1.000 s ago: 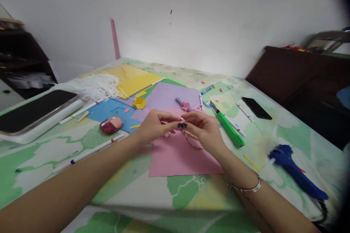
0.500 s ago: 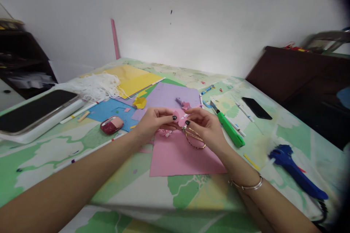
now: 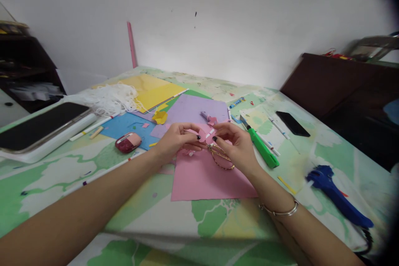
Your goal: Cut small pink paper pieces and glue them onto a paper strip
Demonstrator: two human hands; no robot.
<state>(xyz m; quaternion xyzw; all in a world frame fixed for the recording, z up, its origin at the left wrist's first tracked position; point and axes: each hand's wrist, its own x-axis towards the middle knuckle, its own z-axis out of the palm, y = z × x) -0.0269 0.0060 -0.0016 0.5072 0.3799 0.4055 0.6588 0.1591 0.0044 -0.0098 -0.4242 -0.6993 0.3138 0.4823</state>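
Between my two hands is a small pink paper piece [image 3: 202, 134], pinched from both sides over a pink sheet [image 3: 212, 178]. My left hand [image 3: 183, 137] closes thumb and fingers on its left side. My right hand [image 3: 232, 141] closes on its right side, with a dark nail at the edge. Gold-coloured scissors [image 3: 222, 158] lie just under my right hand, handles toward me. Pink scraps [image 3: 188, 152] sit below my left hand. A purple roll with pink paper [image 3: 208, 118] lies beyond the hands.
A green cutter [image 3: 263, 147] with its blade out lies right of my right hand. Farther right are a blue glue gun [image 3: 339, 199] and a black phone [image 3: 293, 123]. Leftward are a red case [image 3: 127, 142], a yellow paper flower [image 3: 159, 117], white string [image 3: 109, 97] and a large phone [image 3: 43, 124].
My fingertips have shifted slightly on the pink piece, and the white strip between them shows more. The rest of the table looks the same.
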